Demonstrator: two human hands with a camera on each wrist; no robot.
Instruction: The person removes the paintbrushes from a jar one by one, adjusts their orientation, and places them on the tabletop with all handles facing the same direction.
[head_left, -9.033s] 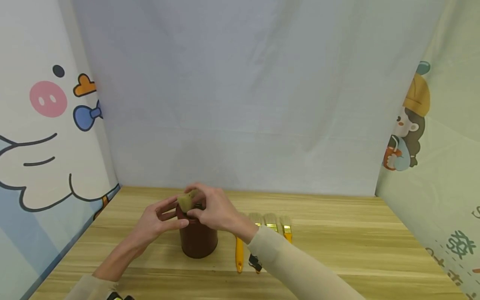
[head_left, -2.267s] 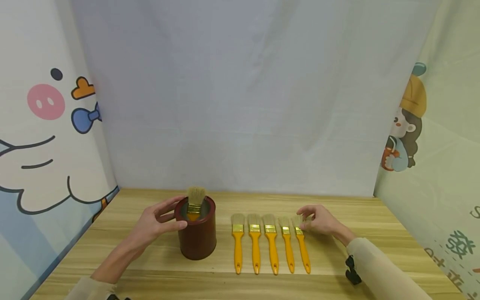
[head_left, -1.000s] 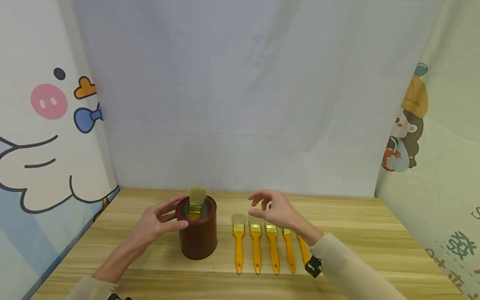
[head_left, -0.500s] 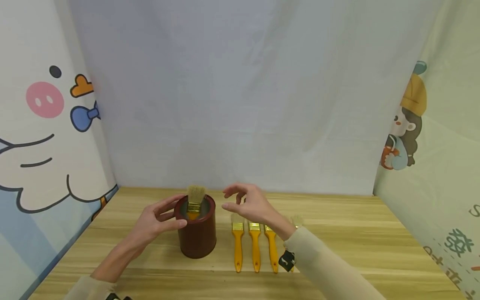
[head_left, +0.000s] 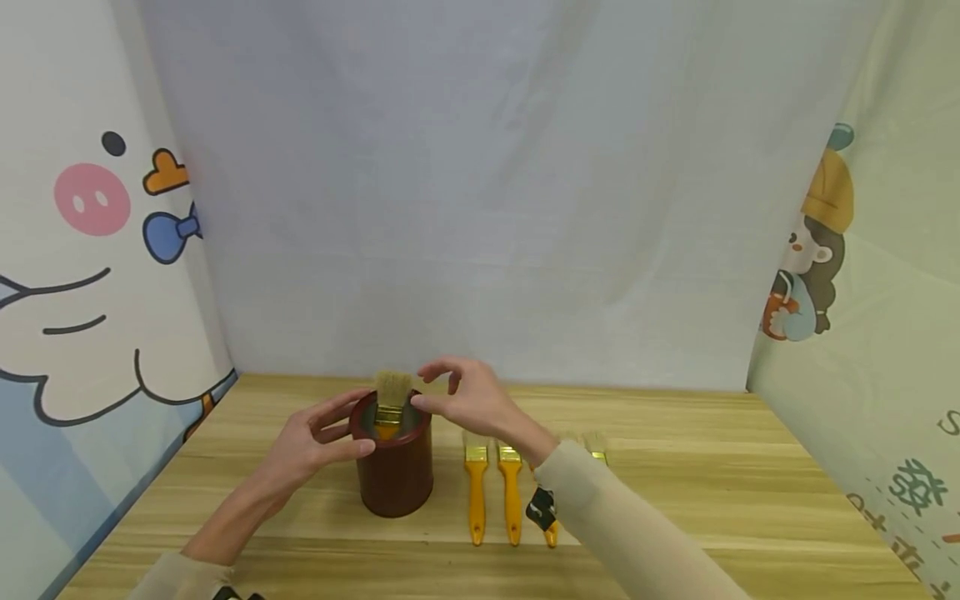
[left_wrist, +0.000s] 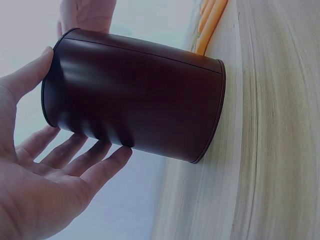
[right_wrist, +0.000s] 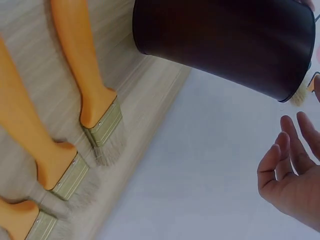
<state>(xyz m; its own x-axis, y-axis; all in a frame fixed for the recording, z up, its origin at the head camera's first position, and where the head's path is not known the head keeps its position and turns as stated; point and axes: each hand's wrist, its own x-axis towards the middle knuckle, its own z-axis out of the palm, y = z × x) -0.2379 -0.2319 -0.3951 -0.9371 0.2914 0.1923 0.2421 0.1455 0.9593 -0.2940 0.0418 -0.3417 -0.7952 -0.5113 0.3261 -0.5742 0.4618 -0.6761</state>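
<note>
A dark red-brown cylindrical holder [head_left: 396, 479] stands upright on the table. Inside it leans a paintbrush [head_left: 393, 390], bristles up above the rim, its handle mostly hidden. My left hand [head_left: 307, 446] holds the holder's left side near the top; in the left wrist view the thumb touches the rim and the fingertips lie along the wall. My right hand [head_left: 476, 404] hovers at the holder's right rim, thumb and fingers apart beside the bristles. In the right wrist view this right hand [right_wrist: 295, 175] has nothing between its fingers.
Several flat paintbrushes with yellow handles [head_left: 477, 500] lie in a row right of the holder, bristles away from me, partly hidden under my right forearm. Behind the wooden table [head_left: 712, 500] hangs a pale cloth [head_left: 480, 208]; printed cloths flank both sides.
Nine seconds ago my right hand was at bristles over the holder. Later it was at the row's rightmost brush; since then it has moved left to the holder. My left hand stays put.
</note>
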